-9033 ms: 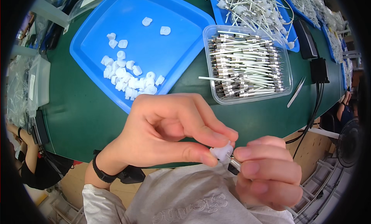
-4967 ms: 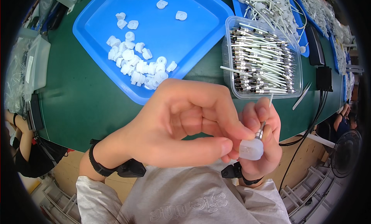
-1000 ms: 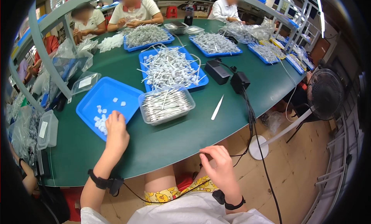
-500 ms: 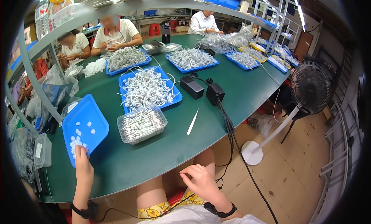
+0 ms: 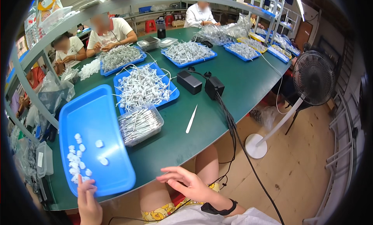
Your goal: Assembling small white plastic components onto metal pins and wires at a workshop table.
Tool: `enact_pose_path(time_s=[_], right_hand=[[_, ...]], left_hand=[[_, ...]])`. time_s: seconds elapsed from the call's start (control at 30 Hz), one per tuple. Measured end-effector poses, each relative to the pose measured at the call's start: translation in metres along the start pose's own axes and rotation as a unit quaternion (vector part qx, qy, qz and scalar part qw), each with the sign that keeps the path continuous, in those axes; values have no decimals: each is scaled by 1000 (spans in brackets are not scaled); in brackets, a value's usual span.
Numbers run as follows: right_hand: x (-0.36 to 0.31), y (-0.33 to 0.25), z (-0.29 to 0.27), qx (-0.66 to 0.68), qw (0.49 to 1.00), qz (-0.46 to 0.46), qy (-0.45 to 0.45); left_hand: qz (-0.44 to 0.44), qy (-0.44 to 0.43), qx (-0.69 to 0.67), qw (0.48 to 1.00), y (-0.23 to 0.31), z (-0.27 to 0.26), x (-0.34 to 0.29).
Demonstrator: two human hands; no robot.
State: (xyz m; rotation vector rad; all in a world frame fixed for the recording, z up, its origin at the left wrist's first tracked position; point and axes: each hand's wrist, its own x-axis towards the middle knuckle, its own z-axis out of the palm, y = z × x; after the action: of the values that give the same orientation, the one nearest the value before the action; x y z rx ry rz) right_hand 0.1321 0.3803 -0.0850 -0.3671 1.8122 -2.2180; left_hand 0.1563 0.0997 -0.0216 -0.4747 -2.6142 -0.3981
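Note:
My left hand (image 5: 89, 203) grips the near edge of a blue tray (image 5: 93, 116), with fingers reaching over the rim. Small white plastic pieces (image 5: 74, 163) are bunched along the tray's left side, beside those fingertips; two lie apart from the rest. The tray is tilted at the left of the green table, its right side overlapping a clear plastic box (image 5: 144, 138) full of thin white sticks. Over my lap, by the table edge, my right hand (image 5: 188, 186) is open and holds nothing, its fingers stretched to the left. A slim white pointed tool (image 5: 191, 119) lies right of the box.
Beyond the box, another blue tray (image 5: 175, 95) is heaped with white-headed sticks. Two black power adapters (image 5: 189, 83) and cables (image 5: 232, 128) cross the table's right side. A standing fan (image 5: 313, 78) is at the right. Several people sit across the table under a grey frame (image 5: 37, 83).
The blue tray has come closer and lower, with its face now turned more toward me. My left hand moved down with it. My right hand shifted left and its fingers straightened.

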Motion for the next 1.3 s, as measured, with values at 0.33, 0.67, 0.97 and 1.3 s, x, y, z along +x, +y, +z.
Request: enact_pose_path(time_s=[0.33,0.67,0.97,1.3], right_hand=[[-21,-5,9,145,989,0,43],[-43,21,-22,146,965,-50,213],[-49,24,-51,138,941,-39,306],[-46,29,-77,137,906,-60,396]], left_hand=[[134,-92,-120,979,41,48,12],[243,-37,-75,966,58,85,41],[113,31,-57,992,65,135,31],[81,1,-111,990,64,158,60]])
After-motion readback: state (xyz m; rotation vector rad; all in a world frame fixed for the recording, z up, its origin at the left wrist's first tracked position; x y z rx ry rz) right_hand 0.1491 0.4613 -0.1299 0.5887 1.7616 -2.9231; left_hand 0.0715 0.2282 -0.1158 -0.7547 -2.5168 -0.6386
